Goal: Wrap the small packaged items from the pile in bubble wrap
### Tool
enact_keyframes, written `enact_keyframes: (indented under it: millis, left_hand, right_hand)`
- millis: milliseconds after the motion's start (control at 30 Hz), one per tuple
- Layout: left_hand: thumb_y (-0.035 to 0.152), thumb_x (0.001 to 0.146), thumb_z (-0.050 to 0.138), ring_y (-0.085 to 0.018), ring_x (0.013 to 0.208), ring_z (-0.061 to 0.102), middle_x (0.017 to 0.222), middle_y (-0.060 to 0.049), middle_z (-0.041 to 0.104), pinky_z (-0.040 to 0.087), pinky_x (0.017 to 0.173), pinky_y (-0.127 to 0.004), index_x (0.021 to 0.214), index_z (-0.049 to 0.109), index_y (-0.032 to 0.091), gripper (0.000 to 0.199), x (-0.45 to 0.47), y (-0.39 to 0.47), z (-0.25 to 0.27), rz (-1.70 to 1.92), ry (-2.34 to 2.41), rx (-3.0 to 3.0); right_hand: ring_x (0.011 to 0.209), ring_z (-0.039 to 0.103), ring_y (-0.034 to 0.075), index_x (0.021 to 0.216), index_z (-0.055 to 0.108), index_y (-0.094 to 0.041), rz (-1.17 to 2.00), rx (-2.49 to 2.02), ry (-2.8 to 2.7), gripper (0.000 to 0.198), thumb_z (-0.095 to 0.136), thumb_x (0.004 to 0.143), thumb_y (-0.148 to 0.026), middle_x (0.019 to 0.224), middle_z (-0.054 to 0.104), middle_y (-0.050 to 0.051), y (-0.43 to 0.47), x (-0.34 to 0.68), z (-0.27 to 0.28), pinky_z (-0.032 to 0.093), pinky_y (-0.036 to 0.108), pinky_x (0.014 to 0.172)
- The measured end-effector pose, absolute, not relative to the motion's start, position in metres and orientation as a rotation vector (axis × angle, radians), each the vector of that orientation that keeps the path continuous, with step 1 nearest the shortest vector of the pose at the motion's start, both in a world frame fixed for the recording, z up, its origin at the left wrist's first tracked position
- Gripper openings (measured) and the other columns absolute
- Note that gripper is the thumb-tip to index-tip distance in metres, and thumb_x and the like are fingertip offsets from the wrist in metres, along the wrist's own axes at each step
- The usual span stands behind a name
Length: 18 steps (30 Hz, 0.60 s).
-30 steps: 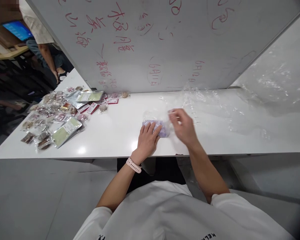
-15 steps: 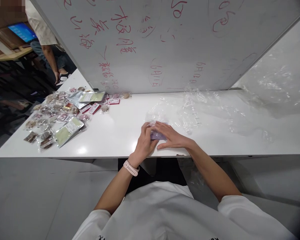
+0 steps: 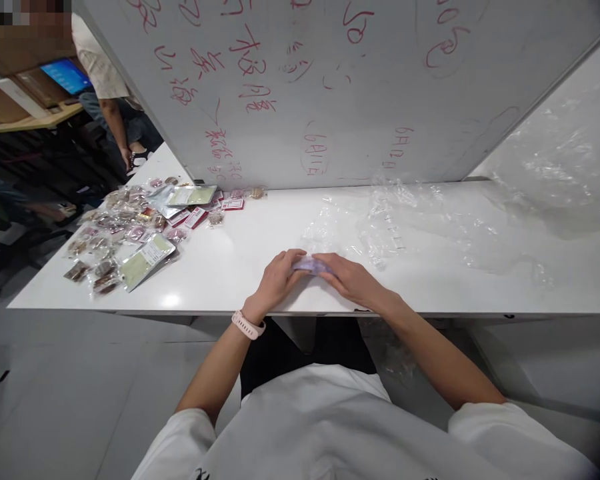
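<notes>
Gripping purple packet (image 3: 312, 266) | left hand (image 3: 276, 280), right hand (image 3: 355, 280): clamped on its opposite ends | advise even pressure, packet level, no twisting

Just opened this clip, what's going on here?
A person at a white table holds a small purple packet near the front edge, gripped between the left hand and the right hand. Crumpled clear plastic lies just beyond the hands and off to the right. On the left sits a spread of small wrapped packets, and a whiteboard with red writing stands behind.
</notes>
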<state>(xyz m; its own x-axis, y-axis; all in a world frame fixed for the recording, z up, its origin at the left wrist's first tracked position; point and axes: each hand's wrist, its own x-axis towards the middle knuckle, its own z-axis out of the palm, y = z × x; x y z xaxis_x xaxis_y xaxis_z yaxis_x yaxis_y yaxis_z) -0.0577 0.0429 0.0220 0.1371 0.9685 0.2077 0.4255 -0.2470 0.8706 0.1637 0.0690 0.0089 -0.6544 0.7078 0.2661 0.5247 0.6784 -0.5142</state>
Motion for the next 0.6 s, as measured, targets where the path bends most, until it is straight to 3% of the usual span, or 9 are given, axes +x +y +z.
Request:
enact_keyframes:
  millis: [100,233,333,433,500,600]
  left_hand:
    - [0.036,0.088,0.065,-0.020,0.075,0.058,0.083,-0.004,0.066,0.043,0.075,-0.031,0.098,0.066,0.023,0.016,-0.054,0.074,0.030,0.972,1.424,1.796]
    - [0.042,0.083,0.070,-0.020,0.071,0.053,0.071,-0.004,0.056,0.038,0.069,-0.030,0.069,0.055,0.019,0.030,-0.047,0.119,0.033,0.870,1.679,1.843]
    - [0.040,0.074,0.078,-0.017,0.068,0.051,0.072,-0.002,0.055,0.036,0.064,-0.028,0.073,0.055,0.019,0.031,-0.045,0.134,0.032,0.761,1.547,1.729]
    - [0.035,0.066,0.083,-0.013,0.064,0.050,0.074,0.001,0.057,0.036,0.059,-0.025,0.082,0.056,0.019,0.035,-0.044,0.132,0.028,0.804,1.297,1.518]
    - [0.034,0.063,0.085,-0.012,0.063,0.051,0.072,0.003,0.056,0.037,0.058,-0.024,0.081,0.053,0.019,0.039,-0.043,0.127,0.027,0.929,1.163,1.378]
    - [0.035,0.064,0.086,-0.010,0.060,0.052,0.070,0.004,0.056,0.040,0.056,-0.023,0.081,0.051,0.019,0.042,-0.037,0.118,0.032,1.035,0.997,1.273]
  right_hand:
    - [0.098,0.067,0.023,0.128,0.055,-0.025,0.528,-1.143,-2.261,0.041,0.031,0.103,-0.047,0.123,0.066,0.008,0.090,0.161,0.011,0.054,0.036,0.077]
    - [0.084,0.064,0.021,0.097,0.064,-0.023,0.428,-1.453,-2.094,0.037,0.036,0.101,-0.048,0.101,0.069,0.006,0.121,0.153,0.004,0.047,0.032,0.070]
    - [0.083,0.062,0.020,0.087,0.063,-0.022,0.424,-1.557,-2.086,0.038,0.035,0.101,-0.044,0.094,0.066,0.006,0.129,0.149,-0.003,0.046,0.032,0.071]
    - [0.092,0.062,0.021,0.093,0.065,-0.021,0.506,-1.472,-2.027,0.034,0.038,0.100,-0.043,0.097,0.066,0.007,0.128,0.153,-0.006,0.048,0.034,0.081]
    - [0.104,0.060,0.023,0.106,0.065,-0.022,0.612,-1.406,-1.909,0.034,0.047,0.096,-0.048,0.112,0.065,0.009,0.124,0.160,0.000,0.049,0.036,0.087]
    - [0.108,0.061,0.024,0.131,0.057,-0.025,0.990,-1.294,-1.802,0.051,0.056,0.091,-0.057,0.133,0.058,0.011,0.113,0.175,0.021,0.054,0.036,0.081]
